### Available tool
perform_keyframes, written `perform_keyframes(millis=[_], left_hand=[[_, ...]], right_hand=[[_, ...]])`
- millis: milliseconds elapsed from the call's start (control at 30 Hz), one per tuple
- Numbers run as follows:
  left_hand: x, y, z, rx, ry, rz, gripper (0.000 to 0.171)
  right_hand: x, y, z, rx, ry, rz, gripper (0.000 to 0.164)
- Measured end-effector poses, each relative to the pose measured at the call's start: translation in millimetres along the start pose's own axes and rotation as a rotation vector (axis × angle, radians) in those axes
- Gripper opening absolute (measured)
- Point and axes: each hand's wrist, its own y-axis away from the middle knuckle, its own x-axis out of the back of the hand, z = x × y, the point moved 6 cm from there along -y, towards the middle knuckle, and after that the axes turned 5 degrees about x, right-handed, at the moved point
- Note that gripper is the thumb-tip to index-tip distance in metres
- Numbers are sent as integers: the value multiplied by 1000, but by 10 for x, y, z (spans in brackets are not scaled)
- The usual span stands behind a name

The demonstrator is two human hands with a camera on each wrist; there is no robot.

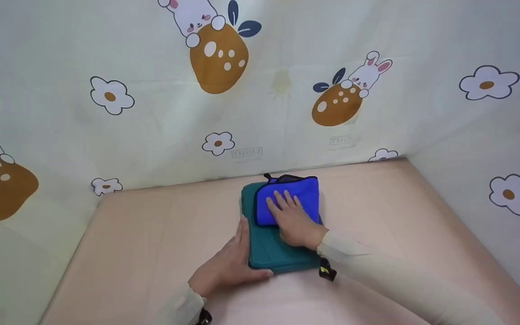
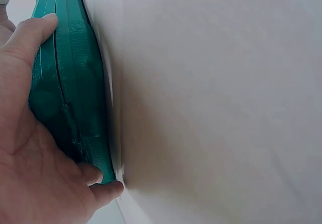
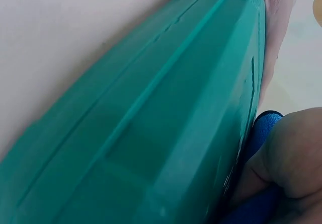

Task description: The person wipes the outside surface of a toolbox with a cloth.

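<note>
While your right hand (image 1: 298, 225) lies flat on the blue black-edged piece (image 1: 307, 194), fingers spread and pointing toward the table's back edge, your left hand (image 1: 233, 262) is braced round the near left corner of the green case (image 1: 278, 250). Neither one's clenched: right palm-down and loose, not pinching anything, left with its fingers fairly straight along the case's left side and the thumb stretched across its front. You've got both forearms coming in from the table's near edge, the right one slanting in from the near right corner. The case itself lies on the table (image 1: 160, 248) close to the middle of the back edge, with the blue piece on its far half.

Only your head cam gives the blue piece's outline, plus the small dark loop (image 1: 267, 176) at its far left corner. Your left wrist cam adds the long seam (image 2: 59, 73) down the case's side, thumb tip resting near it. Your right wrist cam gets the ridged side up close, though most of your right fingers are out of sight there.
</note>
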Motion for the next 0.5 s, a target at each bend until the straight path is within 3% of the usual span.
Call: perform_keyframes(millis=[500], left_hand=[[4, 6, 16, -30, 21, 6, 142]], right_hand=[[-77, 37, -213, 125, -16, -4, 69]])
